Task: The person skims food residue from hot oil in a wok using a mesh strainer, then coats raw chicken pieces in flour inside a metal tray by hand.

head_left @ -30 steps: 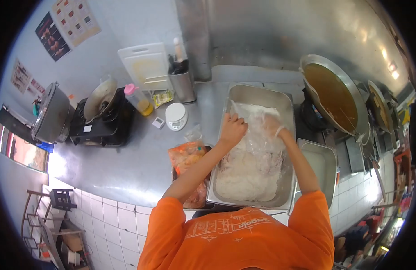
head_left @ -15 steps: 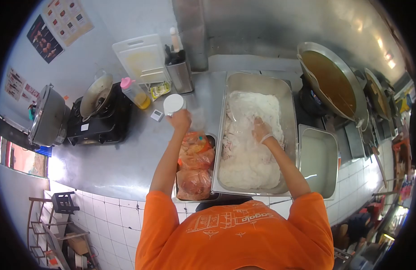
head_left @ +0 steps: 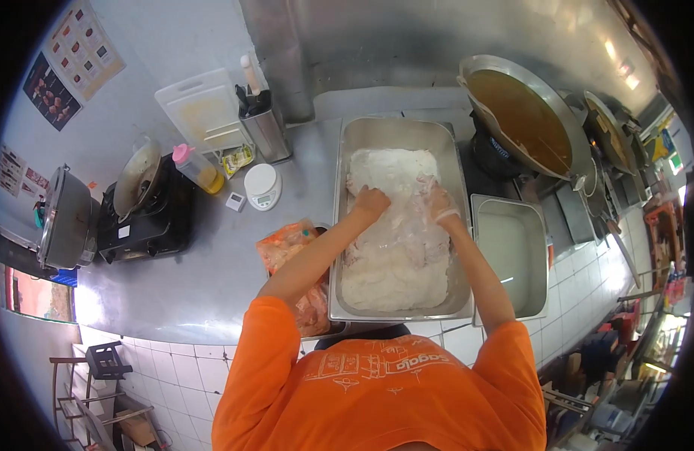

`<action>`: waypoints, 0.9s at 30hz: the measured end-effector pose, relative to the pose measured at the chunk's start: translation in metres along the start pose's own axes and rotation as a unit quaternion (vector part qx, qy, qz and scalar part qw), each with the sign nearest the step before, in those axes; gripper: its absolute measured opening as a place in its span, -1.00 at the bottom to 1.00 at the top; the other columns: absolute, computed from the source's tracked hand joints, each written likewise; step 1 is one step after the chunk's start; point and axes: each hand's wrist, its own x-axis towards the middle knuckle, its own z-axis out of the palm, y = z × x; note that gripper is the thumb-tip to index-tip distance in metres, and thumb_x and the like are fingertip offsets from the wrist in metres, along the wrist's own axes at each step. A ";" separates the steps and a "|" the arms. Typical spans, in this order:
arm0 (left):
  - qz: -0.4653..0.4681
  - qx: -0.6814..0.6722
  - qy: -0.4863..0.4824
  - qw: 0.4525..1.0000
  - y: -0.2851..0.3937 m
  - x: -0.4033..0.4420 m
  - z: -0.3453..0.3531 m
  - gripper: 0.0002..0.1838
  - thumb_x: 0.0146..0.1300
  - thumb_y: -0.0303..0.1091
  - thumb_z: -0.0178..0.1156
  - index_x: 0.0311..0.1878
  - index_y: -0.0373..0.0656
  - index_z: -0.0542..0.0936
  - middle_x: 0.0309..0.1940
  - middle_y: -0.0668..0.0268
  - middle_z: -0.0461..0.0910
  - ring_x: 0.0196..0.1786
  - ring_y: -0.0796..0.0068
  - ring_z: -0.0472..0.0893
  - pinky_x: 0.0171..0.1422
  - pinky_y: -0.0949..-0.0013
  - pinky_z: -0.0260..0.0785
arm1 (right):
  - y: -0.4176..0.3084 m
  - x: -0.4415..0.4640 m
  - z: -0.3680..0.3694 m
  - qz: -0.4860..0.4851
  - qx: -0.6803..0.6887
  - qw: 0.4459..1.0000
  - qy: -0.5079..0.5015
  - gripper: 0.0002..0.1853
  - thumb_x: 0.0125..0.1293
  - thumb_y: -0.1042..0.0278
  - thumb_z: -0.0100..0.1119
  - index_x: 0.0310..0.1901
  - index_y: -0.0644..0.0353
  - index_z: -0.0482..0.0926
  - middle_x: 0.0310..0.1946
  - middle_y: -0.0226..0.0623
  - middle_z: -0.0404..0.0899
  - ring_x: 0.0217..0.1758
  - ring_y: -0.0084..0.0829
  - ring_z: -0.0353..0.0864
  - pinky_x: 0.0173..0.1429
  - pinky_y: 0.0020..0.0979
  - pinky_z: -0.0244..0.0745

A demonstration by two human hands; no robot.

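Observation:
A deep steel tray [head_left: 463, 225] holds white flour [head_left: 396, 289] with coated pieces in it. Over the flour on the left side of the tray is my left hand [head_left: 371, 203], its fingers curled closed; what they hold, if anything, is too small to tell. My right hand [head_left: 439, 203], which seems to wear a thin clear glove, is at the flour near the tray's right side, its fingertips hidden by flour and blur. Bags of raw meat [head_left: 313, 308] lie left of the tray, partly behind my left forearm.
A smaller tray of cloudy liquid [head_left: 512, 259] stands on the right, below a large pan of brown oil [head_left: 520, 120]. On the left are a white scale [head_left: 263, 186], a timer [head_left: 235, 201], a pink-capped bottle [head_left: 200, 169], a knife holder [head_left: 266, 134] and a black stove [head_left: 148, 218].
My left hand has gone from beside the scale back over the flour tray. My right hand stays over the flour. The whole view has shifted, with the counter items now farther left.

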 end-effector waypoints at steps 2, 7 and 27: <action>0.015 -0.005 -0.003 1.000 -0.009 -0.010 -0.012 -0.68 -0.02 -0.45 0.22 -0.16 0.16 0.65 -0.18 0.35 0.63 0.07 0.33 0.51 0.19 0.06 0.23 | -0.013 -0.002 -0.012 -0.025 -0.140 0.984 -0.105 -0.45 0.15 0.43 0.09 0.23 0.20 0.31 -0.05 -0.08 0.54 0.04 -0.16 0.55 0.15 -0.27 0.43; 0.027 0.050 -0.116 0.992 -0.014 -0.016 -0.036 -0.47 -0.09 -0.39 0.30 0.06 0.22 0.59 -0.11 0.39 0.61 0.23 0.31 0.35 0.34 -0.10 -0.01 | -0.057 -0.020 0.003 -0.134 -0.233 0.946 -0.180 -0.50 0.07 0.44 0.09 0.13 0.24 0.40 -0.13 -0.01 0.56 -0.03 -0.07 0.57 0.09 -0.21 0.46; -0.240 -0.155 -0.036 0.958 -0.024 0.012 -0.026 -0.44 0.19 -0.12 0.24 0.04 -0.41 0.36 -0.18 0.07 0.64 -0.08 0.15 0.66 0.09 0.17 0.42 | -0.035 0.038 0.062 0.036 -0.203 0.963 -0.176 -0.77 0.18 0.42 0.01 -0.14 0.27 0.49 -0.08 0.00 0.51 0.01 -0.01 0.51 0.12 -0.15 0.42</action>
